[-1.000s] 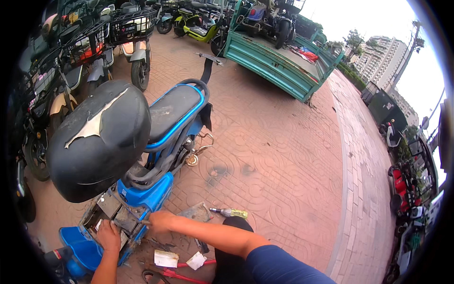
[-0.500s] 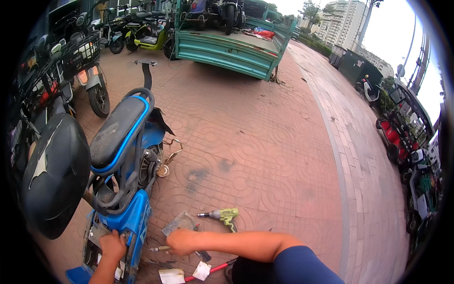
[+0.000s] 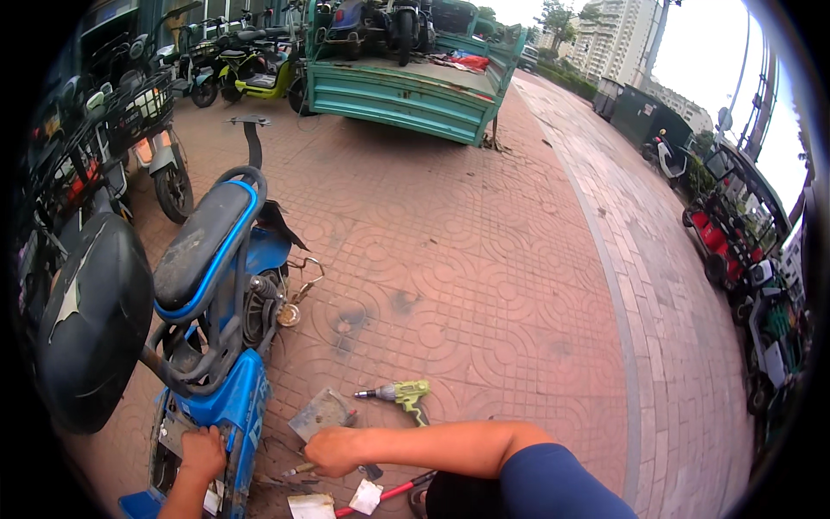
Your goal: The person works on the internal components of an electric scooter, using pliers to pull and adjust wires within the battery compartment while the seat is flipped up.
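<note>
On the left stands a blue electric scooter (image 3: 252,394) with a long dark seat (image 3: 207,246) and a torn black seat pad (image 3: 95,324). My left hand (image 3: 203,451), its fingers curled, is at the scooter's open floor section; whatever it grips is hidden. Over the pavement beside the scooter, my right hand (image 3: 333,451) is closed round the pale handle of a screwdriver (image 3: 298,470), whose thin tip points left. A grey flat plate (image 3: 320,415) lies just beyond that hand. Further right rests a yellow-green cordless impact wrench (image 3: 399,394).
White scraps (image 3: 366,496) and a red-handled bar (image 3: 406,487) lie near my foot. A green truck bed (image 3: 398,102) carrying scooters stands ahead. Parked scooters (image 3: 169,169) line the left side; a red vehicle (image 3: 713,238) stands far right.
My right hand has drawn the screwdriver slightly nearer and to the right. My left hand stays at the scooter's floor section, its fingers more curled. The whole view has shifted a little.
</note>
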Available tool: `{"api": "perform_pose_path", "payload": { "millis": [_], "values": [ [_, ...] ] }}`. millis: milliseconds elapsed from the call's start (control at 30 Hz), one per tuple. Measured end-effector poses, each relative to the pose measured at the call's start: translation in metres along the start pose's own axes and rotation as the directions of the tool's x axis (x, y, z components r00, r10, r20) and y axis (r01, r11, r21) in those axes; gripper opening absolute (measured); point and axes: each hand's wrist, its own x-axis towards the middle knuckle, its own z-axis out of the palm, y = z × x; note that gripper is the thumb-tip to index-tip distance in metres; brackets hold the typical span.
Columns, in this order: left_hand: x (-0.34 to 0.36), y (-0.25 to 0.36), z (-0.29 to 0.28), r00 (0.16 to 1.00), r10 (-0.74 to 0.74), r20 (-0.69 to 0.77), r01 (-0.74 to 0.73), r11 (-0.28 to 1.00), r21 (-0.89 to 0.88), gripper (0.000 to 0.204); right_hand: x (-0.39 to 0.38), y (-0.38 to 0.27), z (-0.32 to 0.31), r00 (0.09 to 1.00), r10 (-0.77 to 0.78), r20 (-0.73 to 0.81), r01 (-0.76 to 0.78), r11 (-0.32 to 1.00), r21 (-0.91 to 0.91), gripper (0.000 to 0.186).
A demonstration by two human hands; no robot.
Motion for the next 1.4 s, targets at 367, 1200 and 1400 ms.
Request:
{"api": "perform_pose_path", "payload": {
  "millis": [367,1200,1400],
  "values": [
    [0.004,-0.008,0.004,0.997,0.035,-0.066,-0.039,0.997,-0.068,0.023,-0.008,-0.011,-0.004,0.998,-0.026,-0.058,0.025,1.0,-0.016,0.035],
    [0.005,-0.009,0.017,0.989,0.077,-0.126,-0.079,0.997,-0.013,0.021,-0.013,-0.036,-0.003,0.999,0.036,-0.041,-0.037,0.999,-0.037,0.037],
    [-0.001,-0.007,0.008,0.988,0.054,-0.142,-0.06,0.998,-0.037,0.031,-0.013,-0.034,0.0,0.999,0.023,-0.041,-0.026,0.998,-0.065,0.033]
  ]
}}
